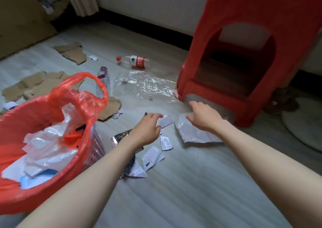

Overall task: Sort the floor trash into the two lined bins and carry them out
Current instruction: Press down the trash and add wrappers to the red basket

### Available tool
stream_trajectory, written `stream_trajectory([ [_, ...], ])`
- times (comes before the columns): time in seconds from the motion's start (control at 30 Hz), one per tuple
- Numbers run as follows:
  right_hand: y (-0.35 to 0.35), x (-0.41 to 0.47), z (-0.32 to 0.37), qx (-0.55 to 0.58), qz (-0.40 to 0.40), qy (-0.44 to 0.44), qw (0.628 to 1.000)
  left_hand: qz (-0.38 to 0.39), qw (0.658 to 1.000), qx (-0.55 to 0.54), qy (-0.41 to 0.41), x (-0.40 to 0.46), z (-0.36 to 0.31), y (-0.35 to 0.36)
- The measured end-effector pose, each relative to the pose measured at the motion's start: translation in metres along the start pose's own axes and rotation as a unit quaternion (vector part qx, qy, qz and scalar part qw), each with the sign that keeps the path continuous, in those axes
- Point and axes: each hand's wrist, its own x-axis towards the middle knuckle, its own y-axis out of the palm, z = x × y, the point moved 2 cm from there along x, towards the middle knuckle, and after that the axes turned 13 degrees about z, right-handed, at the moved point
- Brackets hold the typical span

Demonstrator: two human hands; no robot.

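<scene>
My red-lined round plastic bin [43, 189] at my left holds white plastic and paper scraps. My left hand [147, 129] and right hand [203, 117] hover relaxed, holding nothing, over torn white paper pieces [191, 132]. The red-labelled clear bottle [134, 61] beyond has unreadable writing.

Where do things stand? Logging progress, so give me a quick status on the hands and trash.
Both hands, left and right, open, reaching for paper scraps. Red-lined bin part full. Bottles, cardboard on floor. Nothing in the way.
</scene>
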Motion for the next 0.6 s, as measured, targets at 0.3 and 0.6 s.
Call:
stream_trajectory([
  [0.3, 0.086, 0.070, -0.065, 0.001, 0.112, 0.056, 0.992, 0.116, 0.987, 0.068, -0.083, 0.026, 0.054, 0.074],
  [0.6, 0.145, 0.093, -0.090, 0.041, 0.206, 0.096, 0.973, 0.099, 0.979, 0.079, -0.159, 0.058, 0.066, 0.096],
])
